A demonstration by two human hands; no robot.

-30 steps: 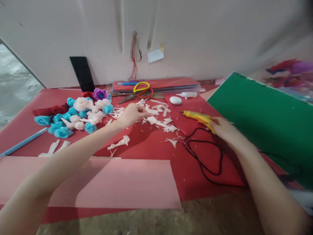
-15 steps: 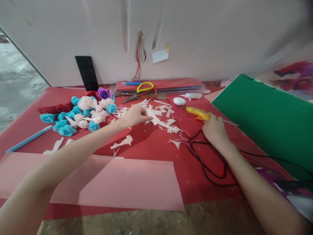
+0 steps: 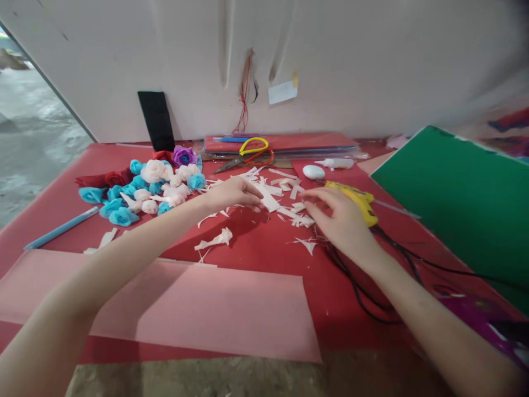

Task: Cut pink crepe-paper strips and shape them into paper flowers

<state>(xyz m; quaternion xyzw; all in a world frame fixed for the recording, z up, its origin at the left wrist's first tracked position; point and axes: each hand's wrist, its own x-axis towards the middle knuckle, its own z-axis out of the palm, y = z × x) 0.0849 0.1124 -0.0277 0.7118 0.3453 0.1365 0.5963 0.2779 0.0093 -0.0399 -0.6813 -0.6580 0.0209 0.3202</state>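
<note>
My left hand (image 3: 235,194) is over the pile of pale paper scraps (image 3: 268,199), palm down, its fingers loosely bent and a little apart. Nothing shows in it, though its underside is hidden. To the right of the scraps is my right hand (image 3: 341,218), open, thumb and forefinger apart, with nothing visible between them. A yellow glue gun (image 3: 357,201) lies on the red table just behind this hand, its black cord (image 3: 413,264) running off to the right. One twisted pale paper piece (image 3: 215,239) rests in front of my left hand.
Crepe-paper flowers (image 3: 152,184) cluster at left beside a blue stick (image 3: 61,227). Scissors (image 3: 248,157), a white egg-shaped object (image 3: 313,172) and a small white bottle (image 3: 336,163) lie at the back. A pink sheet (image 3: 198,314) covers the front; a green board (image 3: 458,209) stands right.
My right hand has let go of the glue gun and moved left towards the scraps. The gun now lies on the table. My left hand has stayed by the scraps, its fingers looser.
</note>
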